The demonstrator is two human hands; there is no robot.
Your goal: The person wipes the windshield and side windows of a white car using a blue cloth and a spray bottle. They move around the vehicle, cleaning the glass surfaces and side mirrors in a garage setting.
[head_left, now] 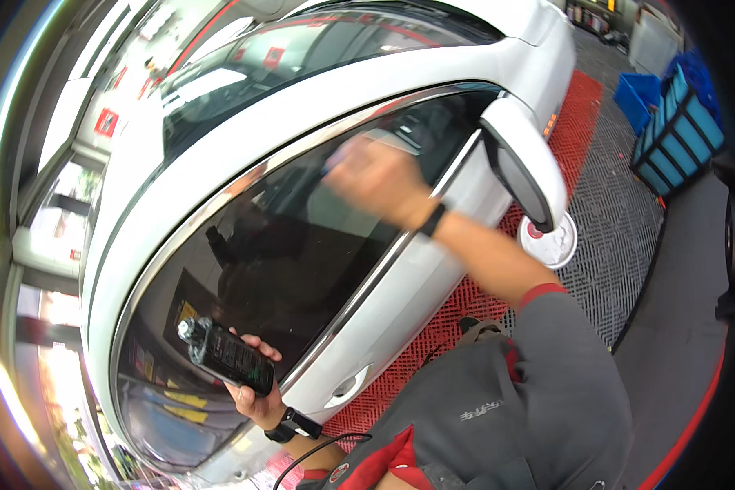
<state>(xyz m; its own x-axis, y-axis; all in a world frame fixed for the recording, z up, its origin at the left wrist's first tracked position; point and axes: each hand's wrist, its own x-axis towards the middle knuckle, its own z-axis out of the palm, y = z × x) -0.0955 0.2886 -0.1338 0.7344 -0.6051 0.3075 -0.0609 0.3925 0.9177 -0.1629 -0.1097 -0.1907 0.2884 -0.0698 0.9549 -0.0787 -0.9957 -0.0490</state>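
Note:
My left hand (257,392) is wrapped around a black bottle (235,360) with a pale, clear-looking top, tilted in front of the dark side window (302,245) of a white car. My right hand (376,175) is at the upper front part of that window, smeared by motion. Its fingers look curled together, and a small bluish-purple patch shows at their tips; what it is cannot be made out. A white side mirror (527,159) stands to the right of this hand. Below the window is the white door with its handle (349,388).
A white round bucket (559,242) stands on the floor below the mirror. Red and grey grid tiles (621,196) cover the floor. Farther right are a blue bin (635,100) and a turquoise, black-striped container (679,143). A dark cable (318,447) hangs near my left forearm.

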